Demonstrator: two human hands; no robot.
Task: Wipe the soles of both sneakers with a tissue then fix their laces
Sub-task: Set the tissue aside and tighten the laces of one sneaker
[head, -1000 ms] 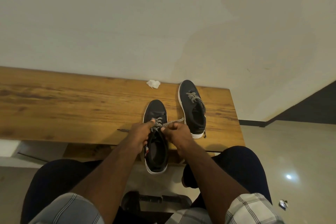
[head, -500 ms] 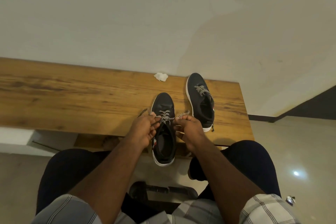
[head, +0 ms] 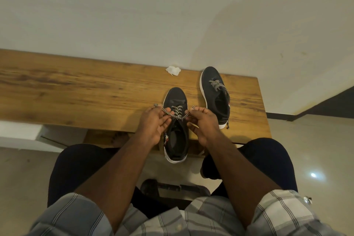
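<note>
Two dark sneakers with white soles stand upright on a wooden bench (head: 76, 92). The near sneaker (head: 177, 140) overhangs the bench's front edge, heel toward me. Its black-and-white lace (head: 177, 113) is stretched across the tongue. My left hand (head: 154, 122) pinches the lace's left end, and my right hand (head: 203, 121) pinches the right end. The far sneaker (head: 215, 94) sits to the right, its lace lying loose over the opening. A crumpled white tissue (head: 173, 70) lies at the bench's back edge by the wall.
The bench stands against a pale wall (head: 172, 15) and ends just right of the far sneaker. My knees in dark trousers sit under the bench's front edge. A dark object (head: 172, 188) lies on the tiled floor between my legs.
Both hands have drawn apart from the middle of the near sneaker, each pulling a lace end outward. The far sneaker and the tissue have stayed where they were.
</note>
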